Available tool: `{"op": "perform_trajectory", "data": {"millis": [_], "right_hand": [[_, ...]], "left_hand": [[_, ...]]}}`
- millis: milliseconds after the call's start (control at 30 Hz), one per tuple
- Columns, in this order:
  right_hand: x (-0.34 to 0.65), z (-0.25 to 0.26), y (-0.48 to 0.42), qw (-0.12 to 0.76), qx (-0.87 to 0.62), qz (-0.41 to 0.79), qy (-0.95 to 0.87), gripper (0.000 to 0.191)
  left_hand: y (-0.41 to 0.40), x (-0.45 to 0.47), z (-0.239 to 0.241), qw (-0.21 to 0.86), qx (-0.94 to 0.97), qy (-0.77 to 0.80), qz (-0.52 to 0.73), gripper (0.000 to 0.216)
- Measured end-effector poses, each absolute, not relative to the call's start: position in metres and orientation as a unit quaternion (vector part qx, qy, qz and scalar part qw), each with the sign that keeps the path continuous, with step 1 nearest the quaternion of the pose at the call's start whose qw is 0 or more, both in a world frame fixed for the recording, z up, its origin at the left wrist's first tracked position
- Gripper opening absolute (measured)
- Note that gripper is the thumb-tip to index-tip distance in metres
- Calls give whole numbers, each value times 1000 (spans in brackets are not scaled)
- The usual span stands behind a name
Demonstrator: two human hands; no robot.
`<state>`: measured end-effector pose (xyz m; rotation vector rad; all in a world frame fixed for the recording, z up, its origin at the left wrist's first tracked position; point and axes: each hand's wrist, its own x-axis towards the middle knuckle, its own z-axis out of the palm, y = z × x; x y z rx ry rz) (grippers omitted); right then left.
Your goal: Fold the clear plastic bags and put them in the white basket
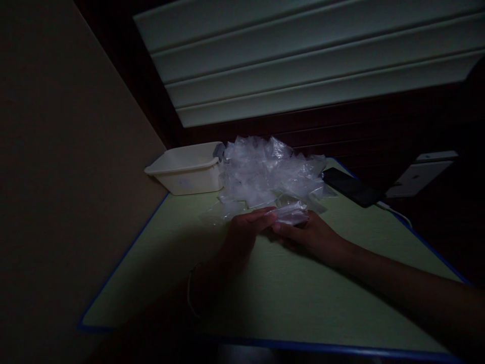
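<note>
Our left grip (248, 226) and right grip (317, 236) pinch the clear plastic (291, 214), so we best keep pressure light and even

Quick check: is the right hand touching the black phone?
Apart: the head view shows a strip of green tabletop between the right hand and the black phone.
</note>
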<state>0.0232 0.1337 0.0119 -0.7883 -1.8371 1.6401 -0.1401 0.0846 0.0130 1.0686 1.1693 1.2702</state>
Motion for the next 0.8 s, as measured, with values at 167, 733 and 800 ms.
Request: {"op": "perform_trajectory", "data": {"millis": [167, 733, 800], "right_hand": [[21, 11, 134, 248, -274, 642, -672, 38], [29, 12, 139, 310, -330, 618, -643, 43], [32, 15, 141, 333, -318, 629, -626, 39]], "left_hand": [[86, -140, 11, 533, 459, 476, 527, 33], [88, -146, 18, 518, 382, 491, 588, 28], [89, -149, 18, 500, 380, 511, 587, 30]]}}
